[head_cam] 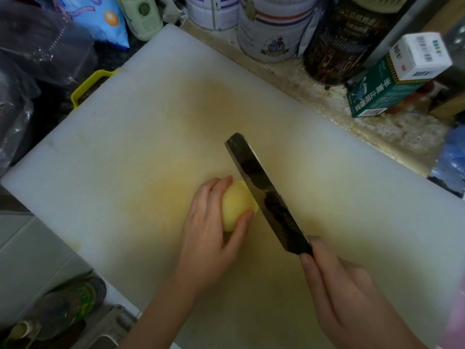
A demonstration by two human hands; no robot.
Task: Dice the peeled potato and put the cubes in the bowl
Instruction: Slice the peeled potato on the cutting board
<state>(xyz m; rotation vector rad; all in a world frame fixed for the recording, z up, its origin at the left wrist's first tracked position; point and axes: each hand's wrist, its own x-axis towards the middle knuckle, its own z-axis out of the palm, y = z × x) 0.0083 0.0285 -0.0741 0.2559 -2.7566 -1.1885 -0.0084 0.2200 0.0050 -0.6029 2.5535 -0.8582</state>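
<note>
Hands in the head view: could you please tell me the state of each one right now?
Left hand: holds the potato.
Right hand: grips the knife.

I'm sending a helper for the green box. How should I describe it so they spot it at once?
Start at the white cutting board; on the speckled counter beyond its far right edge stands a row of tins. The green box sits right of the dark tin, the only green carton, with a small white box on top.
</note>
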